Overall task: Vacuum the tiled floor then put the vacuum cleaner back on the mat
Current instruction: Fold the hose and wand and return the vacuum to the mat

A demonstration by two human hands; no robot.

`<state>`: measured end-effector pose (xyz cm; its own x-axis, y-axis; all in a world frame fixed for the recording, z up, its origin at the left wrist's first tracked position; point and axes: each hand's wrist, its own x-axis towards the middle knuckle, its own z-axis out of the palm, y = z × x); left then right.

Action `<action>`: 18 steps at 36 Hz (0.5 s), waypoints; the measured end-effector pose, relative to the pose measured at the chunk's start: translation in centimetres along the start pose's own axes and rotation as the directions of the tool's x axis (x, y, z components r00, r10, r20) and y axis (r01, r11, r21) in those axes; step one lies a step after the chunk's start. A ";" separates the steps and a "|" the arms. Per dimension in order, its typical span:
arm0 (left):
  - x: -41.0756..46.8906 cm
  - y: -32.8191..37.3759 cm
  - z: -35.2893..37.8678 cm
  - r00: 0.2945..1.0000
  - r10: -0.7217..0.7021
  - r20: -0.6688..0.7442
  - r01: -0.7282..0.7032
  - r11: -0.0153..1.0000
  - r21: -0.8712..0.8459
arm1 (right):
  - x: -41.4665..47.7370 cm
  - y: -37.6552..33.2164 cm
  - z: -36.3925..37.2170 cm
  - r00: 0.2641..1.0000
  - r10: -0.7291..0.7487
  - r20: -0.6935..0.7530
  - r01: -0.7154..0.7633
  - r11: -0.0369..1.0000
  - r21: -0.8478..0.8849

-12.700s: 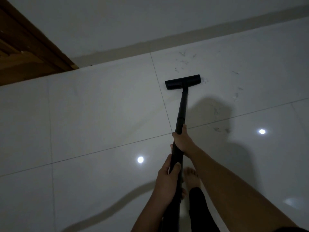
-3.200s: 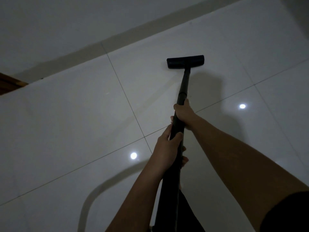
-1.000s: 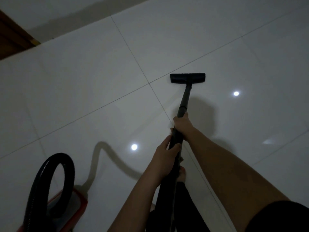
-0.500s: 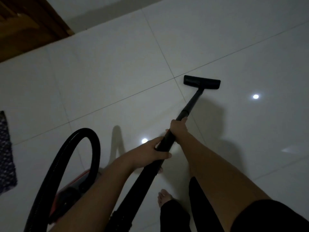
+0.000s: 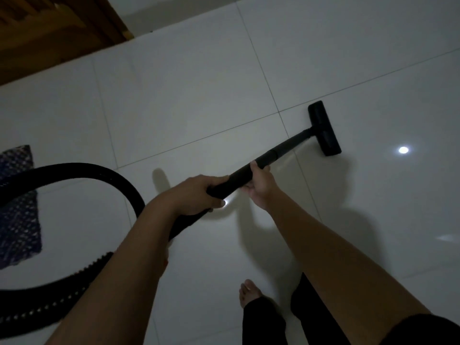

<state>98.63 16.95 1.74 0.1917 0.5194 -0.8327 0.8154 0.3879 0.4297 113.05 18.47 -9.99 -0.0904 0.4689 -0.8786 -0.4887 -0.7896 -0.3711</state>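
Vacuum wand [image 5: 281, 151]: black, angled low over the tiled floor [image 5: 186, 100], pointing up-right.
Floor head [image 5: 324, 128]: flat on the tile, right of a grout crossing.
Left hand [image 5: 199, 195]: curled around the wand's rear end, near the hose joint.
Right hand [image 5: 258, 185]: gripping the wand just ahead of the left.
Hose [image 5: 119, 181]: black ribbed loop, arcing left.
Mat [image 5: 17, 207]: dark patterned, left edge, partly behind the hose.
Wooden door [image 5: 49, 33]: top-left corner.

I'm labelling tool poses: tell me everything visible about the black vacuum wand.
The vacuum wand is a black, plastic-looking tube with a collar joint, slanting down rightward to a flat floor head resting on the white tiled floor. The left hand and right hand grip it; its rear end meets the ribbed hose.
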 end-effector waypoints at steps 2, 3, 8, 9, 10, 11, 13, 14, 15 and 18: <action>0.0 0.5 -0.9 1.000 -0.022 -0.006 0.022 1.000 -0.010 | -0.6 -0.5 -0.9 0.996 -0.067 0.059 0.074 0.989 -0.130; -0.1 0.7 -1.3 0.999 -0.036 -0.018 0.036 0.999 -0.008 | -1.1 -0.8 -1.3 0.986 -0.146 0.077 0.161 0.947 -0.279; -0.1 2.2 -3.0 0.995 -0.095 -0.019 0.095 0.995 -0.010 | -3.0 -2.2 -3.8 0.757 -0.529 0.383 0.600 0.331 -0.728; -0.2 2.5 -3.3 0.995 -0.103 -0.009 0.103 0.995 -0.015 | -2.8 -2.6 -4.1 0.708 -0.523 0.474 0.659 0.249 -0.710; -0.1 2.8 -3.6 0.994 -0.110 -0.002 0.110 0.994 -0.020 | -2.5 -3.0 -4.3 0.668 -0.493 0.557 0.706 0.183 -0.684; -0.1 3.1 -3.8 0.993 -0.116 0.001 0.116 0.993 -0.023 | -2.1 -3.3 -4.3 0.634 -0.455 0.625 0.743 0.134 -0.656; 0.1 3.6 -4.3 0.991 -0.134 0.001 0.134 0.991 -0.019 | -1.2 -4.1 -3.7 0.587 -0.361 0.724 0.788 0.048 -0.614; 0.2 3.8 -4.5 0.990 -0.141 0.001 0.141 0.990 -0.015 | -0.9 -4.5 -3.1 0.584 -0.308 0.751 0.789 -0.004 -0.615; 0.3 4.1 -4.6 0.989 -0.148 0.002 0.148 0.989 -0.007 | -0.5 -4.9 -2.5 0.582 -0.265 0.769 0.784 -0.068 -0.617; 0.6 4.8 -4.8 0.987 -0.160 -0.036 0.161 0.986 0.051 | 0.9 -6.4 -1.1 0.560 -0.182 0.808 0.781 -0.209 -0.588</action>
<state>100.06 22.77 5.03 0.0393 0.4780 -0.8775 0.8625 0.4271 0.2713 117.09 23.53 -8.70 -0.6632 0.7260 -0.1816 0.5417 0.2982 -0.7859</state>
